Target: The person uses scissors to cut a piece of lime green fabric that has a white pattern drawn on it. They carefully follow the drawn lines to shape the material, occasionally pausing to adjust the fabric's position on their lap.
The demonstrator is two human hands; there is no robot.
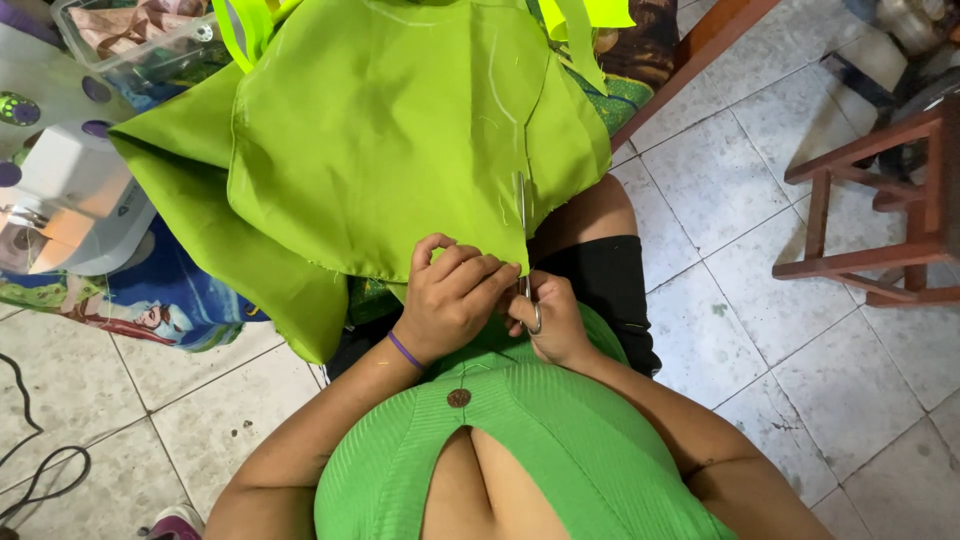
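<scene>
A white sewing machine point(65, 205) is seen at the left edge. Behind it, a clear plastic box point(130, 40) of fabric scraps is set. Below the sewing machine, a blue printed cloth point(165, 300) is draped, and a black cable point(35, 470) is looped on the tiled floor point(760, 300). Well to the right, a wooden stool point(880, 210) is placed.

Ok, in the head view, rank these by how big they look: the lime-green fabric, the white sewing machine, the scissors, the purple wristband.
1. Lime-green fabric, by far the largest.
2. White sewing machine, partly cut off at the frame's left edge.
3. Scissors, partly hidden by the right hand.
4. Purple wristband on the left hand, the smallest.
</scene>
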